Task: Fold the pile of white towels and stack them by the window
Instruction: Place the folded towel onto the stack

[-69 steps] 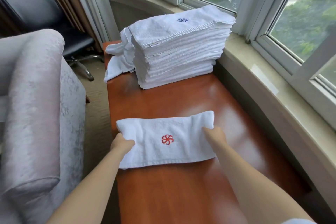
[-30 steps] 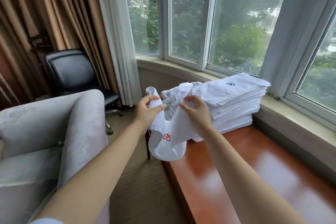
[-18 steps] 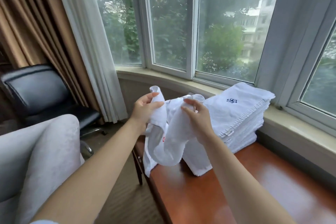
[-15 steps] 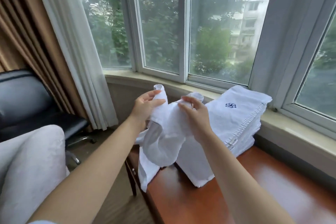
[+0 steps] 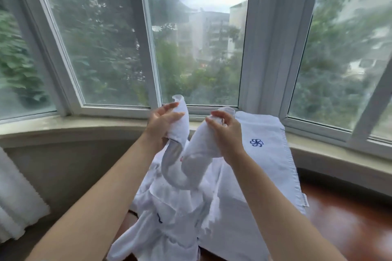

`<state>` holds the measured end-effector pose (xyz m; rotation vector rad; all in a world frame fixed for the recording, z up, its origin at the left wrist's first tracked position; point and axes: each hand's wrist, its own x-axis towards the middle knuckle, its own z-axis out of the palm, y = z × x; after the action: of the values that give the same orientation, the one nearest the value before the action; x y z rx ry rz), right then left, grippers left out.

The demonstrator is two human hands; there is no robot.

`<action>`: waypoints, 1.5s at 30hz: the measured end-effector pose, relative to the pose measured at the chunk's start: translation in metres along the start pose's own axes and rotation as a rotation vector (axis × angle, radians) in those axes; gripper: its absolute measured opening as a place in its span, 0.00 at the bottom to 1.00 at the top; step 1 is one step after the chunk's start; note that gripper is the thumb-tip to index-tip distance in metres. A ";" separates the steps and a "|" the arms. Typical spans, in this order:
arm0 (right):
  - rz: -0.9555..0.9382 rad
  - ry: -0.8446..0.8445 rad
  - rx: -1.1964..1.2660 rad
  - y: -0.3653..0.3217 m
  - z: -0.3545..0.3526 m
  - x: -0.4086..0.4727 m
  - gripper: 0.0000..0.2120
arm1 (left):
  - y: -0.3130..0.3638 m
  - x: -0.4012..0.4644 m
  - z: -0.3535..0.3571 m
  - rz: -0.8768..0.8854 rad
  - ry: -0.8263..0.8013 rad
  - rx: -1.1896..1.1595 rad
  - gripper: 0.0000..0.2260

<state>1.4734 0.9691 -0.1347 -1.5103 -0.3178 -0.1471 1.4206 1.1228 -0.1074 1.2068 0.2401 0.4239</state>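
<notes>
Both hands up at the sill point(image 5: 63, 127): left hand point(image 5: 162, 122) pinches one towel point(image 5: 182, 167) end, right hand point(image 5: 226, 133) grips the other; middle sags between. Loose pile point(image 5: 169, 222) below, folded stack point(image 5: 265, 154) right, on table point(image 5: 350, 224).

Left arm: bare from wrist to the lower frame edge, no sleeve, watch or band showing on it; it enters from the bottom left, left of the towel stack point(image 5: 263, 154).
Right arm: bare along the whole visible forearm, no sleeve showing; it enters from the bottom right, crossing in front of the towel stack.
Left hand point(image 5: 163, 122): bare, no glove or ring visible; fingers slim, nails short.
Right hand point(image 5: 228, 133): bare, no glove or ring visible; blurred at the fingertips, so nail detail is unclear.
</notes>
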 end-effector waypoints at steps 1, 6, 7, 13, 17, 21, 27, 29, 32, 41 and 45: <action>-0.010 0.030 0.009 0.002 0.000 0.010 0.07 | -0.002 0.015 0.004 -0.005 -0.036 0.003 0.11; -0.036 0.118 0.019 0.014 -0.005 0.037 0.06 | -0.013 0.061 0.026 -0.022 -0.127 0.016 0.13; -0.025 0.126 0.019 0.016 -0.008 0.039 0.06 | -0.016 0.064 0.030 -0.029 -0.132 0.020 0.13; -0.009 0.365 0.001 0.026 -0.008 0.058 0.07 | -0.020 0.120 0.047 -0.142 -0.342 -0.011 0.17; -0.012 0.568 0.012 0.027 0.003 0.062 0.05 | -0.028 0.154 0.057 -0.233 -0.514 -0.029 0.13; -0.082 0.820 0.015 0.020 0.008 0.057 0.05 | -0.023 0.186 0.082 -0.282 -0.687 -0.006 0.13; -0.264 1.129 -0.050 0.009 -0.010 0.032 0.10 | -0.003 0.238 0.152 -0.271 -0.787 -0.155 0.12; -0.218 1.185 -0.149 0.017 -0.017 0.024 0.11 | -0.016 0.251 0.174 -0.300 -0.768 -0.183 0.13; 0.072 1.194 -0.192 0.044 -0.026 0.018 0.10 | -0.064 0.265 0.195 -0.271 -0.728 0.137 0.26; 0.257 1.138 -0.148 0.076 -0.029 0.003 0.22 | -0.162 0.268 0.182 -0.175 -0.721 0.498 0.50; 0.120 1.295 -0.139 0.067 -0.035 -0.014 0.16 | -0.160 0.277 0.185 0.055 -0.532 0.324 0.34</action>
<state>1.4832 0.9367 -0.2042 -1.2804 0.8273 -0.9980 1.7735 1.0412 -0.1814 1.6005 -0.1919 0.0993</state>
